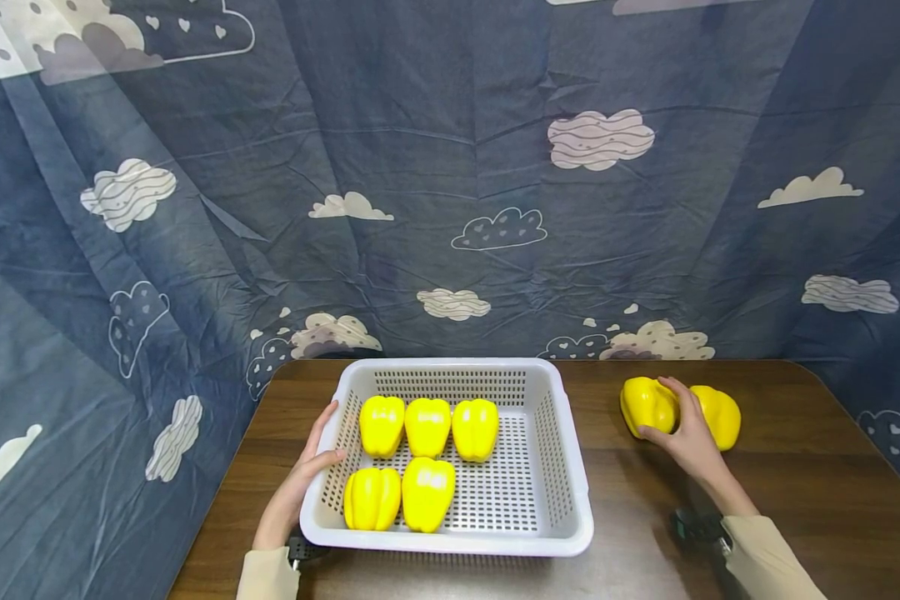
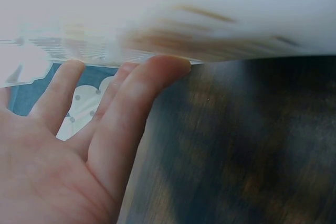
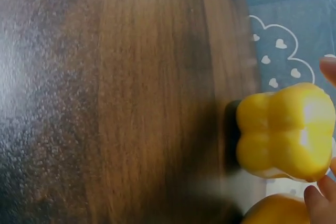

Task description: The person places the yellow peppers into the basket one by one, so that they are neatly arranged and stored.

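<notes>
My left hand (image 1: 300, 479) grips the left side of a white plastic basket (image 1: 450, 543); its thumb lies over the rim, and the left wrist view has the other fingers (image 2: 118, 119) against the outer wall. Several yellow bell peppers (image 1: 428, 427) sit inside, three in a back row and two in front at the left. To the right of the basket, my right hand (image 1: 696, 442) has thumb and fingers around a yellow bell pepper (image 1: 645, 404) at the table. Another yellow bell pepper (image 1: 722, 415) lies just right of it, partly behind the hand.
The brown wooden table (image 1: 615, 500) carries the basket and the loose peppers. A dark blue curtain (image 1: 420, 167) with cloud prints hangs behind the table and along its left and right sides. Each wrist wears a dark strap.
</notes>
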Motion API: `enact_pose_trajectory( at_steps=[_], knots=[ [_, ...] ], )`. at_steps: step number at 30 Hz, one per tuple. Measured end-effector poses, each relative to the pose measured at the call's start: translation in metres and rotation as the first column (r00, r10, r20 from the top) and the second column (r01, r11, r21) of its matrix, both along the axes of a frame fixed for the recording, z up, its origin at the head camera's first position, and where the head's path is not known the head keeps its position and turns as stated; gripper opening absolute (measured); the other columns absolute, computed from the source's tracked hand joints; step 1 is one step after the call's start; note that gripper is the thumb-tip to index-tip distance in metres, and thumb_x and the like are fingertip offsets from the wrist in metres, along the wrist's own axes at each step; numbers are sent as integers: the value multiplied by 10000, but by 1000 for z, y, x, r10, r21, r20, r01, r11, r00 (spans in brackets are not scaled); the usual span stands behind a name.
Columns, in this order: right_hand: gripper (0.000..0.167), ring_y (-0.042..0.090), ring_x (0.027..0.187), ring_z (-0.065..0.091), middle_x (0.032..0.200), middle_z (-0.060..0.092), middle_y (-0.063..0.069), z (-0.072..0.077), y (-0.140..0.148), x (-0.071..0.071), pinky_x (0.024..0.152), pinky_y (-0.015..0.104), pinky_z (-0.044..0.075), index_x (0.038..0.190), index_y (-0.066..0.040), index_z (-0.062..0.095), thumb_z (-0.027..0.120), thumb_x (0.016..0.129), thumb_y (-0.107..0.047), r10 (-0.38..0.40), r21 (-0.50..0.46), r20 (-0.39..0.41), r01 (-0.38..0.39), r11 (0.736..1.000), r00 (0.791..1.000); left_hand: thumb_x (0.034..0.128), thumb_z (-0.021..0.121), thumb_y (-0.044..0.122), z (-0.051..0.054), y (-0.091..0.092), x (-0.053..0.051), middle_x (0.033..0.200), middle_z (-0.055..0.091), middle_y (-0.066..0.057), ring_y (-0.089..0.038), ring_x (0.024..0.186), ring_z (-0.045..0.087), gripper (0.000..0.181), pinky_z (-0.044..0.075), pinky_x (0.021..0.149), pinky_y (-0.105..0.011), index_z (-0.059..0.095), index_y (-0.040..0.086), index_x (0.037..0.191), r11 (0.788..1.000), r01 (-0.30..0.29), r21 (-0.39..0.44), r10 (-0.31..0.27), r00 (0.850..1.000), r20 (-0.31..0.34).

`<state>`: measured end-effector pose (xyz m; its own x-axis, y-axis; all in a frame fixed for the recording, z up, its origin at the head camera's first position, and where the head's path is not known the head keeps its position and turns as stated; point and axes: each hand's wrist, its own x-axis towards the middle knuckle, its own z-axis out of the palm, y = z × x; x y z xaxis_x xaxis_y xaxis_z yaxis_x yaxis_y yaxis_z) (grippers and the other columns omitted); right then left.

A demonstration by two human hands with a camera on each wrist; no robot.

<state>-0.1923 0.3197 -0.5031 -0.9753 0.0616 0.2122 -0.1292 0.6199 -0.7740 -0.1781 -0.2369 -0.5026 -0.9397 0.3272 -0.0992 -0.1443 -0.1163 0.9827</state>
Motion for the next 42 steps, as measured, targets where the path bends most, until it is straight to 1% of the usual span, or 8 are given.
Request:
enact_pose_trajectory(
  at_steps=[7,13,18,23,30,39,42],
  knots=[
    [879,573,1311,137,1484,99,362,-6,2,-6,982,710,144,1433,84,233,744,731,-53,14,2,4,-14,1000,1000,937,433,117,1,0,0,1578,-34,-63,-422,1395,111,743,200,1017,-625,37,346,1522,1000,-2,-9,2,1000,5],
    [900,585,1305,132,1489,75,361,-10,4,-12,967,722,149,1428,84,238,745,692,-21,15,28,4,-16,999,1000,934,438,122,1,1,1,1577,-24,-63,-421,1393,121,741,207,1015,-624,47,350,1521,1000,-14,-16,14,1000,13],
    [929,586,1297,134,1488,60,351,-12,2,-12,955,727,165,1434,86,215,741,671,17,21,53,22,-23,998,1000,932,431,112,1,1,1,1577,-23,-59,-426,1391,121,742,216,1011,-614,48,352,1520,1000,-11,-6,11,1000,18],
    [948,582,1285,157,1478,83,345,-12,0,-10,944,727,183,1437,81,216,756,659,37,14,68,14,-15,998,1000,930,428,106,1,1,1,1576,-21,-56,-427,1390,118,743,211,1009,-620,51,355,1520,1000,-10,-5,11,1000,11],
    [942,564,1252,222,1448,149,347,-6,-3,-8,939,712,226,1437,81,230,773,672,1,-19,95,22,17,995,1000,929,426,103,2,1,1,1576,-31,-55,-429,1391,110,746,204,1011,-627,44,349,1521,1000,-7,2,7,1000,11],
    [935,522,1235,263,1437,204,314,10,-15,0,919,694,260,1438,60,267,803,686,-85,-18,66,-26,20,998,999,924,427,109,3,2,1,1576,-33,-63,-448,1387,106,747,202,1002,-659,48,351,1521,1000,-12,-5,12,1000,8],
    [937,515,1232,267,1437,208,307,14,-19,4,913,693,264,1441,52,272,811,692,-113,-17,62,-34,19,998,999,923,425,108,3,3,1,1576,-31,-64,-448,1385,111,745,204,1002,-654,51,349,1521,1000,-14,-6,14,1000,8]
  ],
)
